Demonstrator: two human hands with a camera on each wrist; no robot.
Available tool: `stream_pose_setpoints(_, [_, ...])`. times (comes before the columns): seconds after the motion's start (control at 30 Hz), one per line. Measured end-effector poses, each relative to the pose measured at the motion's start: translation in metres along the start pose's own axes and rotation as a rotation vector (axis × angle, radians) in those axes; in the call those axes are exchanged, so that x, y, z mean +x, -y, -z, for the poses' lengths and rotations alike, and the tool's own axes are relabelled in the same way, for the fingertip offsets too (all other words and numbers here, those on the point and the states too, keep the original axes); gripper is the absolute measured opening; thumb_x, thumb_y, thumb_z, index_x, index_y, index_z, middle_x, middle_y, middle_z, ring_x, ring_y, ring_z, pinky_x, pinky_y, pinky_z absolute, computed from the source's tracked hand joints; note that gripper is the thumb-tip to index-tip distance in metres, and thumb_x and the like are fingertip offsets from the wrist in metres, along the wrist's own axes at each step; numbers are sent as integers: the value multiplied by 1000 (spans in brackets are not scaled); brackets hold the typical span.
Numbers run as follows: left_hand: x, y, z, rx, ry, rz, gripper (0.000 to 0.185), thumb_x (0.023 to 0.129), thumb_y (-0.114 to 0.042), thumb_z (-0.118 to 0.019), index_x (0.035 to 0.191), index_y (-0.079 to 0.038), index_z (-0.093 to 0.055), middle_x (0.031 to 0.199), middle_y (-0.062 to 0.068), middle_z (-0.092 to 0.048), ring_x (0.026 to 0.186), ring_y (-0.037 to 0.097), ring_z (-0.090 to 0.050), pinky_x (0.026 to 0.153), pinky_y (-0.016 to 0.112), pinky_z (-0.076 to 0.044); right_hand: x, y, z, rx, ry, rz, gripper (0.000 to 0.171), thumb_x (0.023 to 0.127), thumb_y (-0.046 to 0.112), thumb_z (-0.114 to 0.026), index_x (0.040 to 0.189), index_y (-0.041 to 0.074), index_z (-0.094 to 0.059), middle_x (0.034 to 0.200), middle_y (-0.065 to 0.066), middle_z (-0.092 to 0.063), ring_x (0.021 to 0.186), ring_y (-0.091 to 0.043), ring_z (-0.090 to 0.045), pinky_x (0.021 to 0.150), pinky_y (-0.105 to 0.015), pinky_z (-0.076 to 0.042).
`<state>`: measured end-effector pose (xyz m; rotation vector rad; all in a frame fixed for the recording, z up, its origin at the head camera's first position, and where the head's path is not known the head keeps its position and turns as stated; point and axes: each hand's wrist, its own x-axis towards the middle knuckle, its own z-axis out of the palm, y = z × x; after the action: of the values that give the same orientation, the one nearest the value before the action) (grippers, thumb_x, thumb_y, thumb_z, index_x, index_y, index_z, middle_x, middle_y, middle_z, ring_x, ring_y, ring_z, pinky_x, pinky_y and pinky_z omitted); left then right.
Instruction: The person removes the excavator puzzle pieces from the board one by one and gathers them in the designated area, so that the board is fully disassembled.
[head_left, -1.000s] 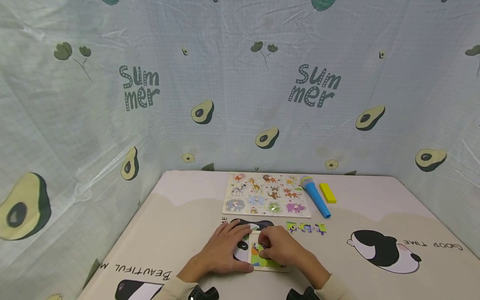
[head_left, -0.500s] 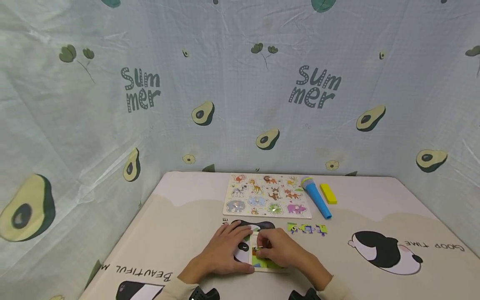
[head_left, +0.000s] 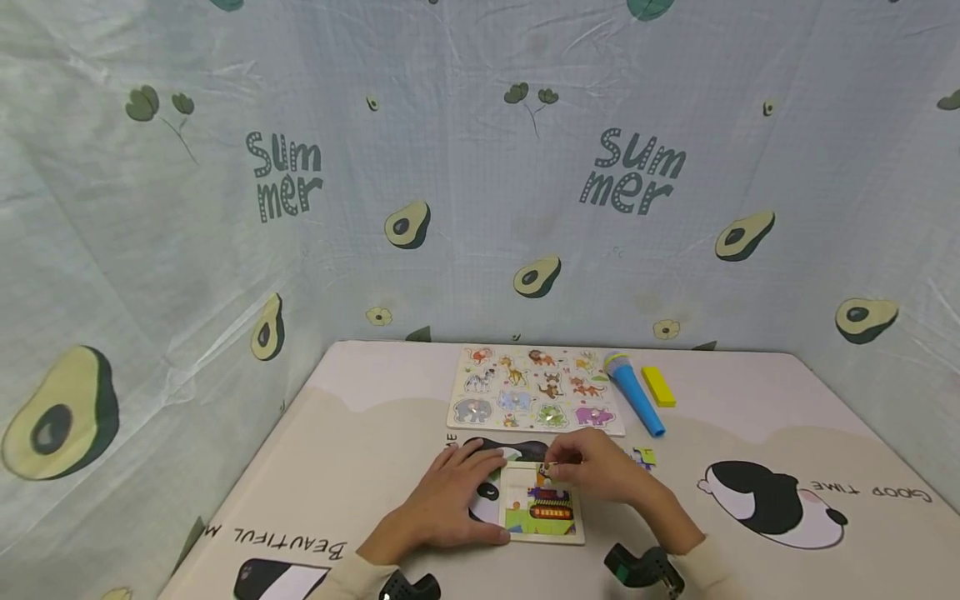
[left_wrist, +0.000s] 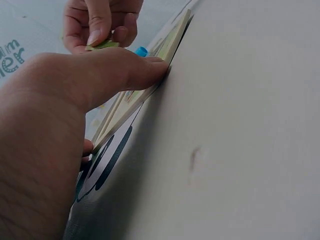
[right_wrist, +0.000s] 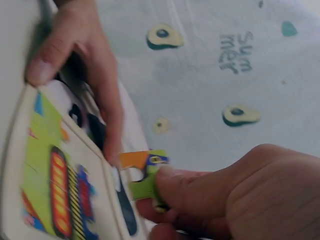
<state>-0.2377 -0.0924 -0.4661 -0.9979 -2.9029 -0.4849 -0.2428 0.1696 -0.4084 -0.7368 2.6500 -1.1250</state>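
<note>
My left hand (head_left: 453, 496) lies spread along the left side of a small wooden jigsaw tray (head_left: 543, 540), thumb at the near corner and index finger by the far one. In the tray, joined pieces show a colourful vehicle with tracks on green ground; a pale strip runs along its far-left part. Between thumb and fingers my right hand (head_left: 600, 467) pinches a jigsaw piece (right_wrist: 145, 187), green, orange and blue, just above the tray's far right part. The left wrist view shows the left thumb (left_wrist: 145, 72) pressing the tray's edge.
Right of the tray lies a loose jigsaw piece (head_left: 644, 457), partly behind the right hand. Further back are an animal peg puzzle board (head_left: 536, 392), a blue toy microphone (head_left: 636, 396) and a yellow block (head_left: 658, 387). A printed cloth covers the table.
My right hand has moved from over the tray's middle to its far right and now holds a piece, uncovering the vehicle picture. Fewer loose pieces show beside it. The left hand has stayed.
</note>
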Motion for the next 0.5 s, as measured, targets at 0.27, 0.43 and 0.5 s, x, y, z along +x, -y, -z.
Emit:
stream_pose_setpoints(0.27, [0,0,1,-1,7,2,96,65,-83,-52,142,-29,-40,147,-14,-35,141,19,-18,114,49,-13,-8,-32,26,76,-4,-124,6,85,16,-69,88,10,-68,73,-2,-59,65,-18,-54,54,-27,-49])
stream_pose_setpoints(0.43, [0,0,1,-8,5,-1,96,65,-83,-52,142,-28,-40,146,-13,-36,141,19,-18,114,50,-13,-11,-43,32,98,-19,-178,9,83,16,-71,86,8,-67,72,-3,-59,63,-17,-53,52,-26,-46])
stream_pose_setpoints(0.5, [0,0,1,-7,3,-1,96,65,-83,-52,142,-28,-40,146,-13,-36,141,19,-18,114,50,-13,-11,-46,32,103,-20,-188,9,83,15,-71,85,7,-67,71,-3,-59,62,-17,-52,51,-26,-46])
